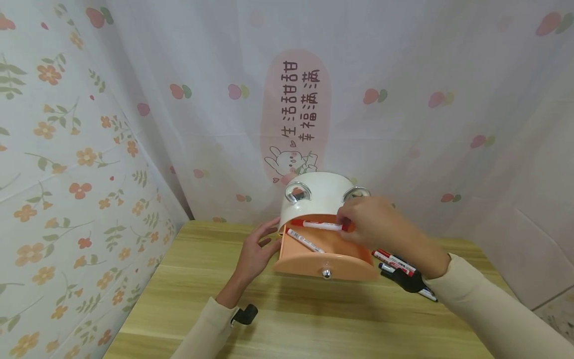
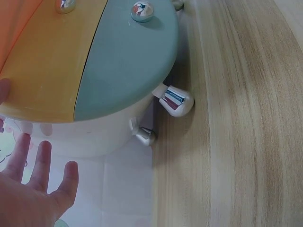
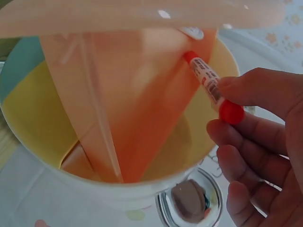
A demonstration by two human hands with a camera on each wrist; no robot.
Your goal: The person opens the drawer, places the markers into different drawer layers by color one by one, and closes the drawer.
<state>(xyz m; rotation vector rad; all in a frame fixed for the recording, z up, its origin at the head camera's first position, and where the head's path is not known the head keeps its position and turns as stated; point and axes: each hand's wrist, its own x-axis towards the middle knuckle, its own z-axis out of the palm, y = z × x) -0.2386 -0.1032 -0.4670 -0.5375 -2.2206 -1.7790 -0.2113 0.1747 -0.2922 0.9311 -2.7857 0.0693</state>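
A white round-topped desktop drawer box with chrome handles stands at the table's back, its orange drawer pulled out. My right hand is over the drawer's right side, pinching a white marker with red ends between thumb and fingers. The marker lies crosswise above the drawer floor. A second white marker rests slantwise inside the drawer on the left. Against the box's left side is my left hand, fingers spread. In the left wrist view, the yellow drawer front and teal drawer front are closed.
Several markers lie on the wooden table right of the box, partly hidden by the right wrist's black strap. Silvery feet hold the box up. A printed curtain hangs close behind; a floral one stands left.
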